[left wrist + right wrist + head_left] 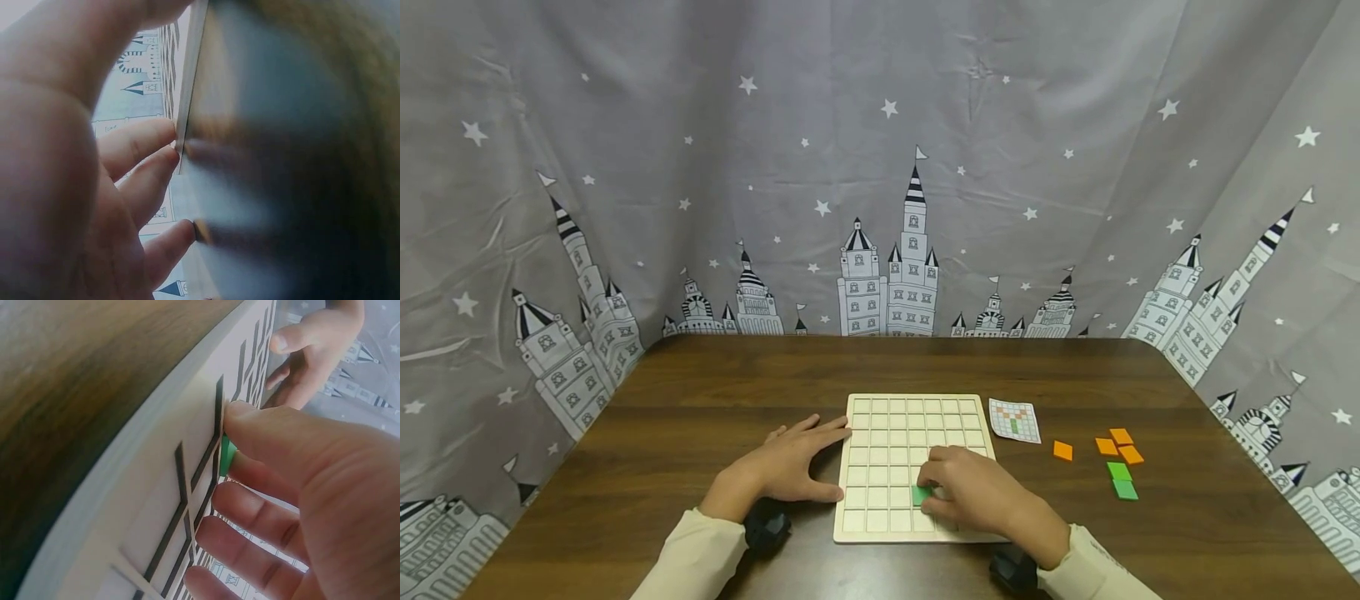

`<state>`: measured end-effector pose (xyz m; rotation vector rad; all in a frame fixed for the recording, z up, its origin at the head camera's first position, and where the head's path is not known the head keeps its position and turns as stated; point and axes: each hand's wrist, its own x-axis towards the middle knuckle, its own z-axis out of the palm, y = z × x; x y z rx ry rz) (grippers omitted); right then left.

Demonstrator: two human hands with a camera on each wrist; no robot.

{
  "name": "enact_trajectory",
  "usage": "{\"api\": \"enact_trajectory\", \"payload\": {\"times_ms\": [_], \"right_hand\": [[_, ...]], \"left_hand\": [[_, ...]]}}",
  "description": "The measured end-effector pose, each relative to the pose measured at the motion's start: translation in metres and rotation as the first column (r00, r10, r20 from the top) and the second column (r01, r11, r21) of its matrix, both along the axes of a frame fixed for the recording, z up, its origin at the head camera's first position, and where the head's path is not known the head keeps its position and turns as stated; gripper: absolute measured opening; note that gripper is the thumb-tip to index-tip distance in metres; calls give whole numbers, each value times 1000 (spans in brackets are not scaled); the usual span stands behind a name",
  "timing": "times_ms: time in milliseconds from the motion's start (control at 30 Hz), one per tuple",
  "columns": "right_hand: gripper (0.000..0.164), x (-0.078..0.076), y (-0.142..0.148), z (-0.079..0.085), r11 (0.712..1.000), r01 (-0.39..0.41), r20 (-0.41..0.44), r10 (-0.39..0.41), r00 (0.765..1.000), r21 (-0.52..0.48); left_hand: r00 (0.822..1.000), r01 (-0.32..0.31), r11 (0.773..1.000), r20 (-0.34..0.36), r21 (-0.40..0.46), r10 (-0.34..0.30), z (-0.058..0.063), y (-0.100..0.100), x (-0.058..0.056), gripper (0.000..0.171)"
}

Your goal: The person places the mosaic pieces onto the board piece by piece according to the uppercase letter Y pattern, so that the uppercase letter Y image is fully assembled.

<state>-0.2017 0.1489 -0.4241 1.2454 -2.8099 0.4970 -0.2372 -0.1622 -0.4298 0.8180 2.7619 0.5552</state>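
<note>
A pale wooden grid board (pixel 857 475) lies on the table in the head view. My left hand (pixel 786 462) is spread at its left edge, thumb and fingertips touching the rim. In the left wrist view those fingers (pixel 140 140) lie against the board's side. My right hand (pixel 973 492) is over the lower right part of the grid. It pinches a green square tile (pixel 921 496) between thumb and forefinger, low at one cell. The right wrist view shows part of that green tile (pixel 227 456) beside the thumb (pixel 256 428), the other fingers bent over the grid.
Right of the board lies a small printed pattern card (pixel 1015 421). Beyond it are a lone orange tile (pixel 1063 451), a group of orange tiles (pixel 1121 437) and two green tiles (pixel 1124 490). A grey castle-print curtain (pixel 880 167) hangs behind the brown table (pixel 737 392).
</note>
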Motion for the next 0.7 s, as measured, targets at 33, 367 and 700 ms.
{"api": "enact_trajectory", "payload": {"times_ms": [33,367,700], "right_hand": [[13,0,0,0,1000,-1,0,1,1000,-3],[14,3,2,-3,1000,12,-9,-12,1000,-24],[16,3,2,-7,1000,4,-60,-5,998,-16]], "left_hand": [[1000,2,1000,-4,-1,-2,0,0,0,85],[997,-17,1000,-77,2,17,0,4,0,62],[995,-32,999,-98,-7,31,-3,4,-2,61]]}}
